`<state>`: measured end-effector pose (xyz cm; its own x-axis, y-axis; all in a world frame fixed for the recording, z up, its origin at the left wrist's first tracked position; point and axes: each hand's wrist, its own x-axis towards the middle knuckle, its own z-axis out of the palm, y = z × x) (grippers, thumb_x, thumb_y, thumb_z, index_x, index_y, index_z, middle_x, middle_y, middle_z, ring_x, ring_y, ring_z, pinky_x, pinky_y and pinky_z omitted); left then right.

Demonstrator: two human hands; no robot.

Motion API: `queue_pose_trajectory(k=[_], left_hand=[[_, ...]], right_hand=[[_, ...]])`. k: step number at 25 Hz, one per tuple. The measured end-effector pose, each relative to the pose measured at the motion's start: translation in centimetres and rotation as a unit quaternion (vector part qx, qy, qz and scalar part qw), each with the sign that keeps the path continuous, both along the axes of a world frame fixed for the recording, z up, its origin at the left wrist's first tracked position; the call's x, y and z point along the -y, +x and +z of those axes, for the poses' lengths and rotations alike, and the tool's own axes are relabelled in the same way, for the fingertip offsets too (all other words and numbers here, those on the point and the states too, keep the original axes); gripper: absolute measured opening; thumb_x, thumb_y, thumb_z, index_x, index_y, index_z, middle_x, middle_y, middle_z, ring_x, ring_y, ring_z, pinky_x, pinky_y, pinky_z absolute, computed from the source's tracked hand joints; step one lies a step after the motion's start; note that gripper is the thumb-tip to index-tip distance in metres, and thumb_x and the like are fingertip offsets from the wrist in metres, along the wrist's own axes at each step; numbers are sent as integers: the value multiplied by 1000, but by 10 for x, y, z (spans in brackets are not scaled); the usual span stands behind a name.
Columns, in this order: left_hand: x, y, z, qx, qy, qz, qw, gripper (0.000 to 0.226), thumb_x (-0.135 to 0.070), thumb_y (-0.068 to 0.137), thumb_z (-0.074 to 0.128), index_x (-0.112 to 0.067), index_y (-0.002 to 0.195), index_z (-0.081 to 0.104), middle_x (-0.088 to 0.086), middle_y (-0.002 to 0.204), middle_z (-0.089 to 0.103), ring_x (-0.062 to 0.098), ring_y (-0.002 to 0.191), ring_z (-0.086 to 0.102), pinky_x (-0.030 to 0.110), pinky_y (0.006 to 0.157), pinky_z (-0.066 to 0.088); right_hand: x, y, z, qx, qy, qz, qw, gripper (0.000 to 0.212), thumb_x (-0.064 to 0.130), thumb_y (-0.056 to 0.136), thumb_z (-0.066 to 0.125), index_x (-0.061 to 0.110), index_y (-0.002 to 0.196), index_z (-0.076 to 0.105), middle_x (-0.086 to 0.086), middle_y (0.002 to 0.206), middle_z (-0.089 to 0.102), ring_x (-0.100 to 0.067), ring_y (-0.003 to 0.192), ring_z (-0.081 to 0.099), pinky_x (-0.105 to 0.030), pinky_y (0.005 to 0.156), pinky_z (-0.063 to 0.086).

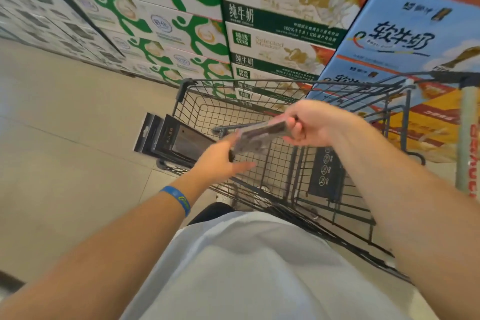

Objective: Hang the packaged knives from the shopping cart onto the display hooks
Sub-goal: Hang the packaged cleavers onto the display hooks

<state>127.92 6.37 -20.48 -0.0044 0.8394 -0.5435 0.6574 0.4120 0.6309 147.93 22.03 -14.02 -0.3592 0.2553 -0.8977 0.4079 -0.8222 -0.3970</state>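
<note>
The shopping cart (181, 91) stands at my 12 o'clock, its near end against my body. Over its basket lies one packaged knife (259, 135), with my right hand (311, 125) gripping the pack's 2 o'clock end and my left hand (220, 161) beneath its 8 o'clock end. A stack of packs (176, 138) sits at the cart's 10 o'clock side; whether inside the wire wall, I cannot tell. A sign plate (326, 174) hangs on the near flap, 5 o'clock from my right hand. Stacked cartons (272, 21) rise behind the cart from 10 to 2 o'clock.
</note>
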Motion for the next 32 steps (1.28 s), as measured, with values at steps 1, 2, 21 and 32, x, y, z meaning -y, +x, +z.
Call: queue_pose_trajectory(k=[1, 2, 21, 32], left_hand=[[-6, -9, 6, -5, 36, 37, 999, 63, -85, 65, 59, -51, 118, 51, -28, 107, 64, -10, 93, 61, 26, 80, 56], [-13, -19, 13, -10, 68, 62, 996, 51, -84, 68, 57, -52, 107, 54, -29, 94, 64, -14, 83, 60, 19, 71, 52], [-19, -92, -1, 207, -54, 501, 839, 26, -32, 106, 48, -13, 116, 64, 9, 116, 66, 23, 99, 66, 35, 89, 54], [2, -137, -57, -251, -34, 182, 950, 62, -27, 96, 59, -8, 150, 35, 16, 153, 33, 34, 141, 29, 44, 111, 35]], right_hand=[[-6, -6, 15, -46, -12, -9, 999, 36, 2, 92, 43, -1, 119, 67, 3, 57, 62, -2, 40, 38, -16, 67, 50], [-9, -10, 28, -90, -20, -17, 996, 39, 5, 91, 41, 1, 120, 68, 6, 55, 60, -2, 39, 38, -20, 69, 56], [59, -70, -54, 94, 380, -24, 920, 20, 50, 84, 76, 30, 83, 73, 17, 74, 74, 6, 67, 68, -10, 55, 48], [118, -63, -77, 258, 441, 3, 860, 32, 60, 87, 69, 32, 73, 63, 19, 64, 60, 4, 61, 55, -9, 48, 34]])
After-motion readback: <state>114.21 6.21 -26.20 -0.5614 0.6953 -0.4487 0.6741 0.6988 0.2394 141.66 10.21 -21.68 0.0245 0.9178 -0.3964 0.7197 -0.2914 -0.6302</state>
